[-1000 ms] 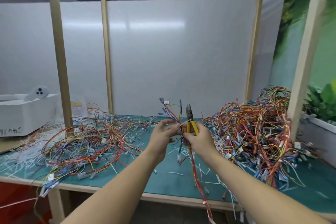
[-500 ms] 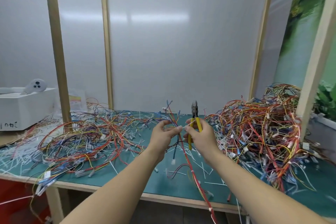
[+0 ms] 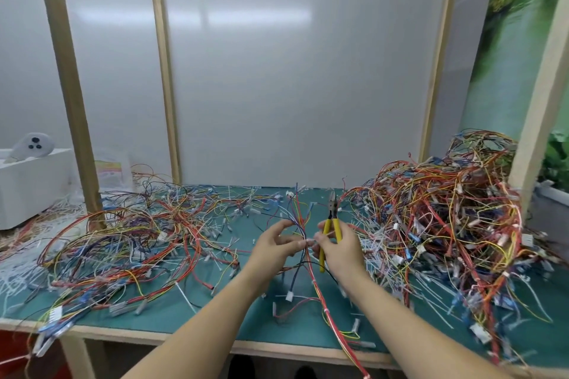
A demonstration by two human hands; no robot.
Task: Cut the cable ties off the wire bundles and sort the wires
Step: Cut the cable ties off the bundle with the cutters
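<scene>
A white back panel (image 3: 292,71) fills the middle of the frame, crossed by pale wooden posts (image 3: 66,71); below it a table (image 3: 246,237) with a green top runs across the lower half. At the right of the frame a tall heap of tangled wires (image 3: 446,224), mostly red, orange and yellow, rises against a post; at the left a flatter spread of loose wires (image 3: 129,243) lies on the green top, with white offcuts scattered around it. A white box (image 3: 27,184) sits at the far left edge. Both forearms reach up from the bottom of the frame and the hands meet just below centre, above the table; the left hand (image 3: 274,251) pinches a thin wire bundle (image 3: 303,218) between thumb and fingertips, the wires fanning upward and trailing down past the table's front edge. The right hand (image 3: 338,251) is curled round the yellow handles of the cutters (image 3: 334,218), whose nose points up; its fingertips also touch a small white cable tie (image 3: 309,242) on the bundle, just beside the left fingertips.
</scene>
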